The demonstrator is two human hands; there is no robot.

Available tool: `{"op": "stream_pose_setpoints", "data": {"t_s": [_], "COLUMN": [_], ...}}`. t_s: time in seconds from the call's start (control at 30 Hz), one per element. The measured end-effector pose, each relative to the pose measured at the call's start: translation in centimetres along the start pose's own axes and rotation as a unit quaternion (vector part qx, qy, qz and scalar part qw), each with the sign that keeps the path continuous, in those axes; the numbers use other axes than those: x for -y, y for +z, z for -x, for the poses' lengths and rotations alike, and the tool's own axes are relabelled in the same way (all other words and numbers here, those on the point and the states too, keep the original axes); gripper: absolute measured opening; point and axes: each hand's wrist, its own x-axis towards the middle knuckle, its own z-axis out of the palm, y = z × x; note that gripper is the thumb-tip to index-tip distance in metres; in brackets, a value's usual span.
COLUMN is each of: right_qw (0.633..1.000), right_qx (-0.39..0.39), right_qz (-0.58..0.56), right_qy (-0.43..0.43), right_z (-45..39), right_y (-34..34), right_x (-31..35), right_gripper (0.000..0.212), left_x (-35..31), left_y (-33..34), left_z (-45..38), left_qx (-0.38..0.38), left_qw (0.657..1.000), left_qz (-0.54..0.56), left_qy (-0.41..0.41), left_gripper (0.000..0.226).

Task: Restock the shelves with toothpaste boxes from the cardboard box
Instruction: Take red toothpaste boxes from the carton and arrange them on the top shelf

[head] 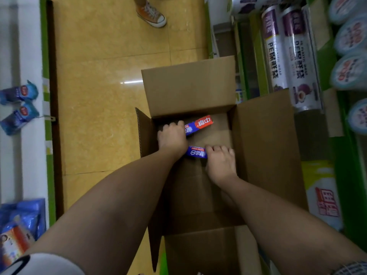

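Both hands down inside the open cardboard box (264, 143) on the floor. Left hand (172, 135) curls over the near end of the far toothpaste box (200, 124), the red-and-blue one lying against the back wall. Right hand (220, 161) grips the right end of the near toothpaste box (196, 152), blue, flat on the carton bottom. Only these two are visible in the carton, so it looks nearly emptied. They should handle light and stiff: thin card, glossy print, a bit slippery, crushable if squeezed hard. Best hold is across the long narrow sides near mid-length, thumb opposite fingers. Shelves (337, 108) with wrap rolls (278, 48) at right, another shelf (29, 66) at left. Someone's orange sneaker (152, 14) up the aisle.
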Motion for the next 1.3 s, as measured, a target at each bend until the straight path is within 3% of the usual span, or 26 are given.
{"op": "stream_pose_setpoints", "data": {"t_s": [0.2, 0.43, 0.6, 0.77, 0.93, 1.3], "right_qw": [0.998, 0.981, 0.949, 0.922, 0.881, 0.797], "right_qx": [0.056, 0.027, -0.057, -0.166, -0.277, -0.445], "right_qz": [-0.017, -0.123, -0.215, -0.235, -0.243, -0.266], "right_qy": [0.040, 0.149, 0.221, 0.261, 0.296, 0.309], "right_z": [3.0, 7.7, 12.8, 18.7, 26.0, 42.3], "right_y": [-2.4, -6.7, -11.0, -16.4, -21.9, -31.5], "right_x": [0.4, 1.7, 2.9, 5.1, 7.8, 10.8], "right_gripper": [0.036, 0.033, 0.038, 0.035, 0.048, 0.050], "left_x": [0.2, 0.0, 1.3, 3.2, 5.2, 4.8], "left_y": [-1.5, -4.9, -8.3, -13.5, -18.4, -28.0], "left_z": [2.7, 7.9, 13.4, 20.0, 27.7, 43.7], "left_qx": [-0.024, -0.053, -0.104, -0.157, -0.215, -0.288], "left_qw": [0.997, 0.985, 0.972, 0.953, 0.921, 0.863], "left_qz": [0.071, 0.164, 0.201, 0.237, 0.273, 0.306], "left_qy": [0.000, 0.027, 0.061, 0.108, 0.174, 0.281], "left_gripper": [0.055, 0.054, 0.051, 0.048, 0.042, 0.036]}}
